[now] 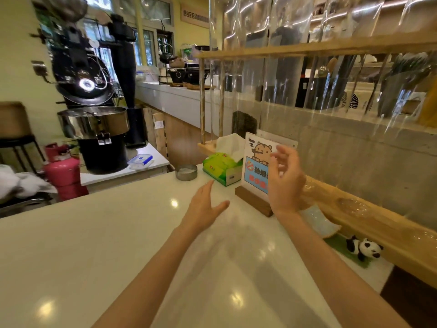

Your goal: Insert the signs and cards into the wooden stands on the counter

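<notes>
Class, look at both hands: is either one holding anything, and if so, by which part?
Nothing is held. The left hand hovers open over the counter; the right hand is open before the sign, which stands in its wooden stand.

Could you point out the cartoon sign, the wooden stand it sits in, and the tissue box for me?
cartoon sign (256,159): head view, on the printed face left of the hand.
wooden stand (253,201): head view, on the block's front side.
tissue box (222,167): head view, on the green top panel.
</notes>
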